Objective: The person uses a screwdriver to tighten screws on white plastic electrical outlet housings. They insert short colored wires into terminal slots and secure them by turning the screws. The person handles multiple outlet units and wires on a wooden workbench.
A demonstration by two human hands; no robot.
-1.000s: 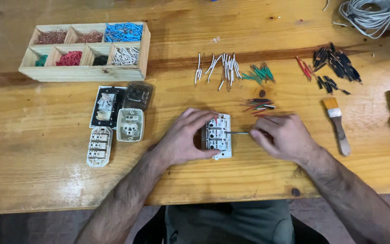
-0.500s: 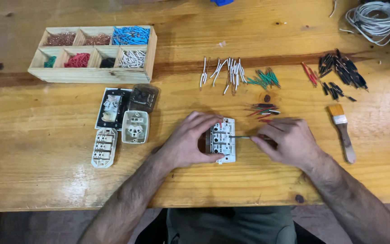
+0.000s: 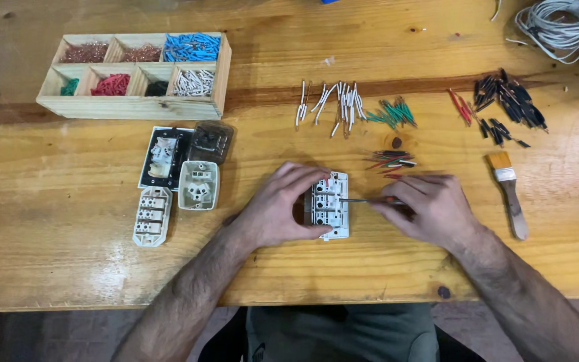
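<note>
My left hand (image 3: 277, 209) lies palm down, fingers curled and pressing, thumb tucked low – the forearm runs back toward my body. My right hand (image 3: 431, 206) pinches thumb and forefinger together, knuckles up, wrist bent – both forearms bare, angled inward

A compartment box (image 3: 135, 74) sits upper left of the frame; 4 socket parts (image 3: 181, 175) lie below it, wire pieces (image 3: 333, 104) at centre top, a brush (image 3: 509, 193) at right.
</note>
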